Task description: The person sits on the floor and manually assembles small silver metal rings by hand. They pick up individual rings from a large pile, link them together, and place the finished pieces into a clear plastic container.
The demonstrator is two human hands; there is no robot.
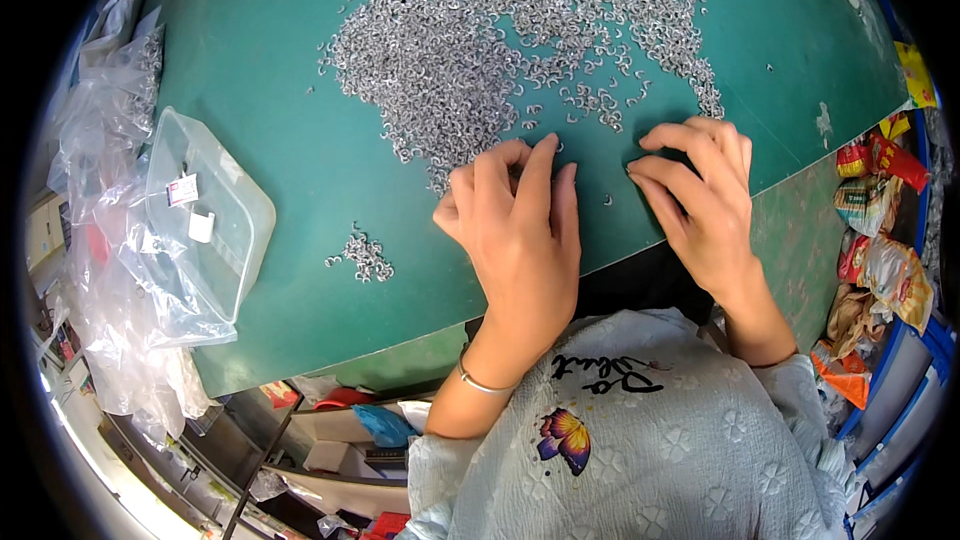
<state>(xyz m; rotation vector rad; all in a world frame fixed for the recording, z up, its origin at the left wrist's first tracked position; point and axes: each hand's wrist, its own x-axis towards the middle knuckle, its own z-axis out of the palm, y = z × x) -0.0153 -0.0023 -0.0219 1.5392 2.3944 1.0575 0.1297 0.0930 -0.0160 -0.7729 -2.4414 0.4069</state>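
From where I stand, the heap of small curved metal pieces [430, 70] lies on the table [290, 130] just beyond the hands, presumably for easy reach; a small cluster [366, 258] sits apart, perhaps to avoid mixing. The left hand [520, 220] and right hand [708, 190] curl their fingers; whether either pinches a piece, I can't tell. The clear plastic tub [247, 210] shows two small white items [200, 228] inside.

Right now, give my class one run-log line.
left hand: at near edge of metal pile | right hand: over green table, hold unclear | small cluster: left of both hands | clear box: farther left
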